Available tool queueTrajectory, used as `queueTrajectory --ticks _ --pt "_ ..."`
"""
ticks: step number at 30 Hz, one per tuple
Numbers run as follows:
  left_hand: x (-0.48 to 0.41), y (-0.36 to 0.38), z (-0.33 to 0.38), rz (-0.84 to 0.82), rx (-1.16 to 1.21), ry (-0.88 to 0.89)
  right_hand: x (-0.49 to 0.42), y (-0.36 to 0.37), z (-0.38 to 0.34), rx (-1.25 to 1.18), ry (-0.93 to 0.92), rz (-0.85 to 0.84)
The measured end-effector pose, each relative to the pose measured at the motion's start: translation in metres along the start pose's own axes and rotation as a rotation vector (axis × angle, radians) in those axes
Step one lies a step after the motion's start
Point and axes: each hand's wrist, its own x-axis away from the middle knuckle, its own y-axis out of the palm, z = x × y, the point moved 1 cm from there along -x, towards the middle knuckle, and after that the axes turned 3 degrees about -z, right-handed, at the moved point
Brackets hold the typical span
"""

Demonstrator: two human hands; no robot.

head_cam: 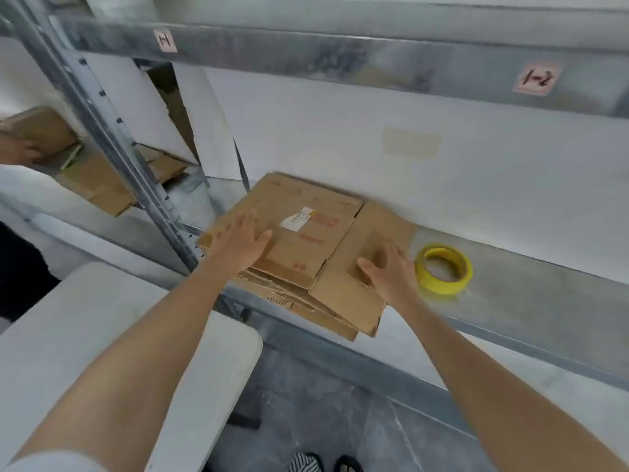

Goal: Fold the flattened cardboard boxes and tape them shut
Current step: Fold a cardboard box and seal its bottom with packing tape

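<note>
Bottom edge: a striped shoe [305,463] on grey floor. Lower left, a white tabletop [85,321] sits under the left forearm.

Both bare arms reach forward to the stack of flattened cardboard boxes [326,247], which lies on the metal shelf [531,301] with its near corner overhanging the shelf edge. The left hand [238,248] lies flat on the top box's left side, fingers spread and gripping nothing. The right hand [388,275] is also flat and splayed, on the right-hand flap. The top box carries a white sticker [296,218].

The yellow tape roll [442,288] lies flat on the shelf just right of the right hand - can't tell if they touch.

Further back there is a white wall and a grey upright post [112,131], with more cardboard [102,189] in the left bay. Above, the beam has tags "1-1" [165,40] and "1-2" [533,80].
</note>
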Motion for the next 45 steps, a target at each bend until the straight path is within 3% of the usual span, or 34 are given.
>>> queueTrajectory --ticks 8,11,14,21,27,31,36,45 --pt "-0.049 0.0 -0.026 -0.1 -0.012 -0.077 -0.006 0.008 0.0 -0.199 0.217 0.049" --pt "-0.061 -0.002 -0.034 -0.133 0.082 -0.108 -0.002 0.008 -0.003 -0.222 0.245 0.066" --pt "-0.064 -0.003 -0.038 -0.137 0.21 -0.143 0.002 0.005 -0.01 -0.22 0.229 0.104" --pt "-0.047 -0.025 -0.035 0.005 0.223 -0.2 0.021 -0.021 -0.027 -0.315 0.131 0.139" --pt "-0.004 -0.047 -0.015 0.116 0.506 -0.215 0.046 -0.057 -0.024 -0.414 -0.008 0.142" --pt "0.048 -0.05 0.021 0.203 0.573 -0.236 0.073 -0.094 0.001 -0.419 -0.082 0.129" --pt "0.123 -0.031 0.099 0.298 0.665 -0.132 0.122 -0.155 0.07 -0.517 -0.146 0.07" --pt "0.2 0.024 0.252 0.323 0.876 -0.002 0.178 -0.27 0.162 -0.581 -0.187 0.066"
